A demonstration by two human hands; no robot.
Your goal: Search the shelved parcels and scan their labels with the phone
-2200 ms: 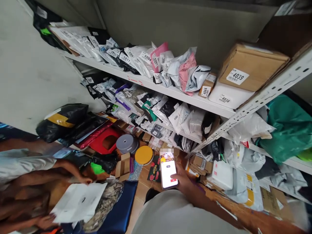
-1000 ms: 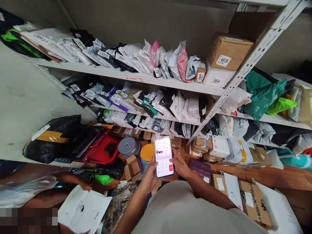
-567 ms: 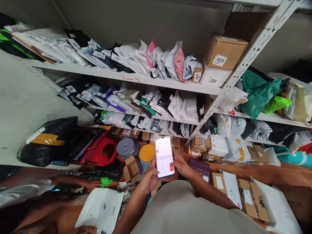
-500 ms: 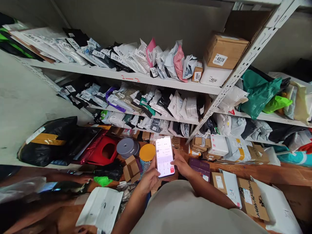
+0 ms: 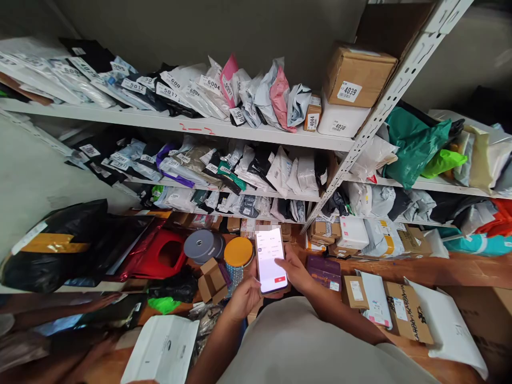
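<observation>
A lit smartphone (image 5: 271,258) is held upright in front of my body, its screen facing me. My left hand (image 5: 245,294) grips its lower left side, with the thumb along the edge. Around the right side is my right hand (image 5: 295,269), its thumb over the middle of the screen. A red button shows low on the display; the small text is unreadable. Just behind the phone stand a tub with a yellow lid (image 5: 238,252) and a grey round container (image 5: 204,245). An opened small cardboard box (image 5: 212,281) lies left of my left hand.
White metal shelves (image 5: 240,132) full of numbered parcel bags run across the front. A box marked 4039 (image 5: 359,74) sits on the upper right. Cardboard boxes (image 5: 405,312) and a white parcel (image 5: 448,330) cover the floor at right. Another person's arm (image 5: 60,304) reaches in at left, near a white mailer (image 5: 164,346).
The phone's on-screen keypad has gone, and the red button looks wider. My right thumb is higher on the screen. The view has shifted slightly, and the other person's arm has moved.
</observation>
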